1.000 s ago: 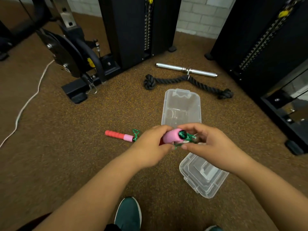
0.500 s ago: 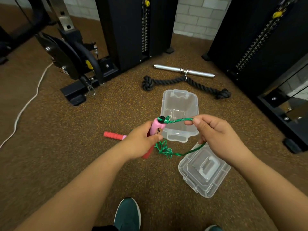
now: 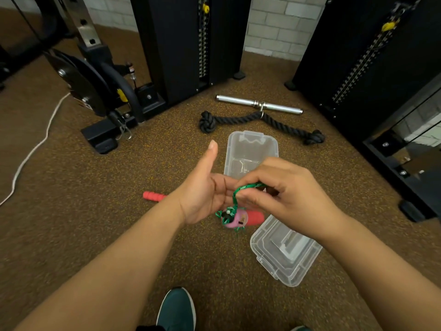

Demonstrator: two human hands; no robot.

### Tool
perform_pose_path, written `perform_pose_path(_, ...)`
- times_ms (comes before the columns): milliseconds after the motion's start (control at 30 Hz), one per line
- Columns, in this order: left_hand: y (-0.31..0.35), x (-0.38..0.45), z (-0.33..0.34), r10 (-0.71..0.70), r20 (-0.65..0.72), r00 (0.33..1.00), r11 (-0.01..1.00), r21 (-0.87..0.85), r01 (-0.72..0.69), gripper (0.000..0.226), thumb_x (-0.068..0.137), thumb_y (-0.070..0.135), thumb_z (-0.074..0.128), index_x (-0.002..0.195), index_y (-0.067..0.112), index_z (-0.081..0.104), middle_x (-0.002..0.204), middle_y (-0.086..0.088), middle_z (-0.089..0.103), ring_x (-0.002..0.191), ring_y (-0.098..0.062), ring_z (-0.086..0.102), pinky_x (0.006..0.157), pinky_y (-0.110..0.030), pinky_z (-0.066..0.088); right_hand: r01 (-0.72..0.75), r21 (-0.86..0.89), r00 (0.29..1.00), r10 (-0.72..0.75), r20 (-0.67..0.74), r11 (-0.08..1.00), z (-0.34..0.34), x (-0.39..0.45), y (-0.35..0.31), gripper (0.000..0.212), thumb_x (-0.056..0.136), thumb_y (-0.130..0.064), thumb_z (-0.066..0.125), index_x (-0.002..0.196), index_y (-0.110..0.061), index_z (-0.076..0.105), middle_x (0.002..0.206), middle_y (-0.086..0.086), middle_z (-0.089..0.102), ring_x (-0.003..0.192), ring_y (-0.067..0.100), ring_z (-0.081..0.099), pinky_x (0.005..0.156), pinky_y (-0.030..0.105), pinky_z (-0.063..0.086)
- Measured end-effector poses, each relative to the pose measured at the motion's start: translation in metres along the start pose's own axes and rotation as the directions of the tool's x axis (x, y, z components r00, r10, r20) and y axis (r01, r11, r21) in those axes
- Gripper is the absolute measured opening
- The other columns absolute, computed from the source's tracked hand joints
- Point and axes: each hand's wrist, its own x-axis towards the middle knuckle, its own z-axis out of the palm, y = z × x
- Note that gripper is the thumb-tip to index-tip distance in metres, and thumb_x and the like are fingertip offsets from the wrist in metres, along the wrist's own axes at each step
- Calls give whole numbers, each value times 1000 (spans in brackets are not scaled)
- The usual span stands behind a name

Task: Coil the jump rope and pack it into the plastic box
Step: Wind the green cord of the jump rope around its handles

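Observation:
My right hand point(image 3: 286, 194) pinches the green jump rope point(image 3: 238, 191), which curves down in front of my left hand's fingers. One pink-and-red handle point(image 3: 241, 218) sits just below both hands at the rope's end, with a small tangle of rope on it. Whether it touches the floor I cannot tell. My left hand point(image 3: 205, 189) is open, palm facing right, thumb pointing up. The other red handle point(image 3: 154, 195) lies on the floor, partly hidden by my left wrist. Beyond my hands stands the clear plastic box point(image 3: 250, 144), and its lid point(image 3: 284, 256) lies below my right hand.
A black knotted rope attachment point(image 3: 238, 119) and a chrome bar point(image 3: 259, 105) lie beyond the box. Black weight machines point(image 3: 191, 44) stand at the back and right. A white cord point(image 3: 31, 151) runs along the floor at left. My green shoe point(image 3: 176, 309) is at the bottom.
My left hand let go of the pink handle and opened with the thumb up. The handle dropped below the hands. My right hand moved left with the rope, close to the left fingers.

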Motion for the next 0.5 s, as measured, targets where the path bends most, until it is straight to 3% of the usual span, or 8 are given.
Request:
perform_pose_path(133,7,-5,9,-39,131,991,998,44,33,116,76,80,-4,87,-10,68,83,-25,70,85,-35,68,83,-36,54,-7,17,994,9,-109,1000,-4,6,5,9,82,-29,71,91,-27,72,78,-11,59,73,0,54,67,10,39)
perform_pose_path(233,10,-9,14,-86,252,964,995,73,69,113,74,81,4,91,-9,70,80,-22,72,87,-37,68,88,-37,53,-112,205,977,145,-155,972,-2,9,10,10,77,-26,75,87,-25,72,77,-9,62,70,6,56,63,15,42)
perform_pose_path(300,12,-11,18,-80,296,952,994,93,54,96,80,75,17,94,-2,72,82,-20,73,87,-35,70,92,-40,51,-191,335,963,242,-117,922,2,9,14,9,75,-28,74,83,-26,71,77,-7,66,70,8,57,65,19,45)
perform_pose_path(400,14,-13,26,-5,286,958,998,55,-11,53,93,42,37,97,2,72,83,-18,74,80,-30,73,87,-39,55,-272,543,942,335,-17,794,6,8,20,9,82,-15,68,85,-23,71,78,-4,70,72,6,60,68,15,49)
perform_pose_path(500,15,-15,27,39,283,958,999,-2,-40,45,94,31,40,101,-1,70,88,-16,75,81,-26,74,86,-35,56,-335,605,925,373,67,722,15,-1,27,17,89,-4,59,93,-16,70,84,0,72,79,5,65,73,15,52)
